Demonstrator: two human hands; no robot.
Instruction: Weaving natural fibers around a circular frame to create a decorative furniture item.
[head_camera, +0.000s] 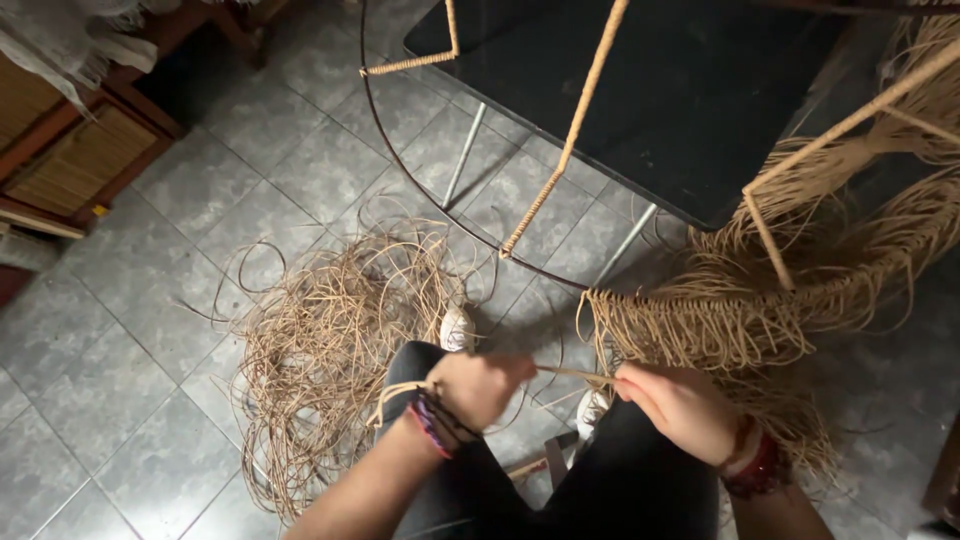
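Observation:
My left hand (478, 386) and my right hand (677, 405) hold one tan rattan strand (572, 374) stretched between them, above my knees in dark trousers. The strand's end runs toward a fringe of woven strands (700, 325) hanging from a wire frame rim (430, 200). Rattan-wrapped spokes (570, 140) rise from that rim toward the top of the view. A loose loop of strand trails off my left wrist, which wears dark bracelets. My right wrist wears red bracelets.
A tangled heap of loose rattan strands (330, 350) lies on the grey tiled floor at left. A black table (650, 90) on metal legs stands behind the frame. Wooden furniture with woven panels (70, 160) sits at far left. My white shoes (457, 328) show below.

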